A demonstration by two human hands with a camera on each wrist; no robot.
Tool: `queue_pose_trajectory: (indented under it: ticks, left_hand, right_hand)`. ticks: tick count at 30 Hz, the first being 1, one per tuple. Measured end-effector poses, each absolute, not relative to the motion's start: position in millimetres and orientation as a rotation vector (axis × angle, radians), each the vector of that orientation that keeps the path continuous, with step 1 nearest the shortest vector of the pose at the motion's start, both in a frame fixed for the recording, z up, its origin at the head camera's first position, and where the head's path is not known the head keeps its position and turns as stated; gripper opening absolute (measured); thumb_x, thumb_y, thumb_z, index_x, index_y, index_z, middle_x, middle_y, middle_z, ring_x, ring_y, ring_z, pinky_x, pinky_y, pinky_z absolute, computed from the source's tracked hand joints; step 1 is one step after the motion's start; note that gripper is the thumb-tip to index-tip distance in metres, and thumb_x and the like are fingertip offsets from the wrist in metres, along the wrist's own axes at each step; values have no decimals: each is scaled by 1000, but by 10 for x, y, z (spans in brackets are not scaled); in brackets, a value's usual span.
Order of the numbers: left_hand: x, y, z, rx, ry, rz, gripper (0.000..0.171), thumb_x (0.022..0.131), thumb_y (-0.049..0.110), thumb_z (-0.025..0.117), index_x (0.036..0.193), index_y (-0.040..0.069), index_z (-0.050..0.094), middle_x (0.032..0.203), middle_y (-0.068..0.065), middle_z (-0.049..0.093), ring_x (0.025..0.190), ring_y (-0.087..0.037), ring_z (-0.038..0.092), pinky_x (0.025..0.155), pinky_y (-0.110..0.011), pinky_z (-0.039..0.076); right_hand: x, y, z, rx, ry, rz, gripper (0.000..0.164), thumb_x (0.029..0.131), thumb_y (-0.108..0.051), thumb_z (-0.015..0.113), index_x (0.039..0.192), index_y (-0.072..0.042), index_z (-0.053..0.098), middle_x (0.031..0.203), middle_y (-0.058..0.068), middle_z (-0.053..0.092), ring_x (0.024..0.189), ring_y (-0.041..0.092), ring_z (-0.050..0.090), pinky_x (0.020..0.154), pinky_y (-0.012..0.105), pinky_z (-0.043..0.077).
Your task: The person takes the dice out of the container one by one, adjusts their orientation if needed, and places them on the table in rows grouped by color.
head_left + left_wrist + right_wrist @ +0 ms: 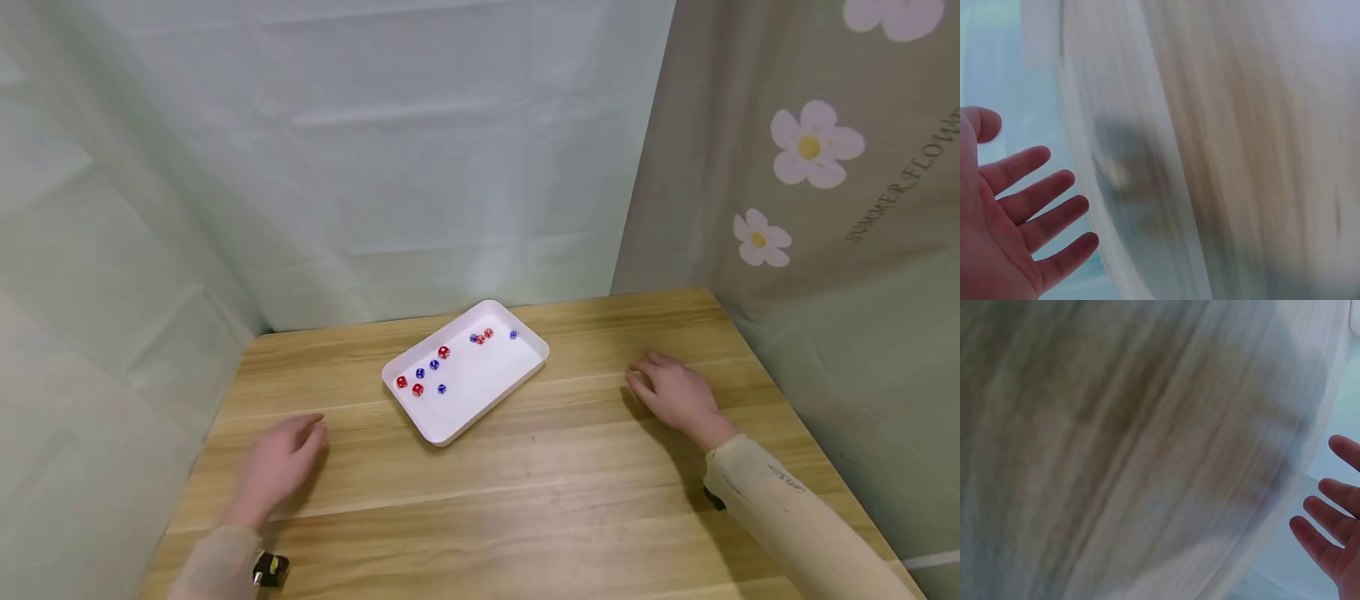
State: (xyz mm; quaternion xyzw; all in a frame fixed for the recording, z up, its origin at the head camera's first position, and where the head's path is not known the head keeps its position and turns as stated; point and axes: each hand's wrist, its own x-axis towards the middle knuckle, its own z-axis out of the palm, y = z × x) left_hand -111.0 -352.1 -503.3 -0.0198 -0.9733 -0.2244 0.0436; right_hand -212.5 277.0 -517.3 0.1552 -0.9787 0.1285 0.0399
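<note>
Tray [480, 383] appears light, stiff, best held by opposite sides lest dice [444, 352] slide; left hand [276, 467] and right hand [677, 396] empty, fingers loosely extended.

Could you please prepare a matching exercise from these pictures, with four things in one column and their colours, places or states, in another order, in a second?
Things
1. tray
2. dice
3. right hand
4. flowers

Descriptions
A. holding nothing, apart from the tray
B. on the brownish cloth
C. white, on the table
D. red and blue, inside a container

Right pairs: 1-C, 2-D, 3-A, 4-B.
</note>
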Motion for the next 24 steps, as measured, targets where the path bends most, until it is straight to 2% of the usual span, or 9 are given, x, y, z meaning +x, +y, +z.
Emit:
queue_pose_trajectory:
  ticks: [13, 18, 24]
  left_hand:
    - [-1086, -3112, -4982, 27, -2827, -985, 41, 114, 26, 50, 136, -3, 70, 137, -27, 68, 131, -49, 61, 108, -65, 47]
    - [-1060, -2866, -4986, 104, -2784, -1071, 38, 113, 23, 52, 135, -2, 71, 136, -23, 70, 126, -42, 65, 104, -61, 51]
    - [-1049, -2601, -4982, 138, -2724, -1216, 34, 111, 17, 55, 137, 0, 71, 137, -21, 70, 133, -39, 61, 106, -57, 52]
  right_hand:
    - [-2115, 2710, -5120, 458, -2981, 438, 42, 110, -36, 58, 132, -4, 75, 144, 28, 63, 128, 51, 62, 99, 68, 53]
    - [-2088, 2665, -5096, 452, -2967, 457, 39, 110, -33, 59, 130, -5, 76, 139, 24, 68, 125, 49, 65, 97, 67, 55]
    - [-2071, 2610, -5047, 441, -2960, 493, 37, 110, -32, 60, 131, -6, 76, 136, 21, 70, 120, 45, 69, 92, 64, 58]
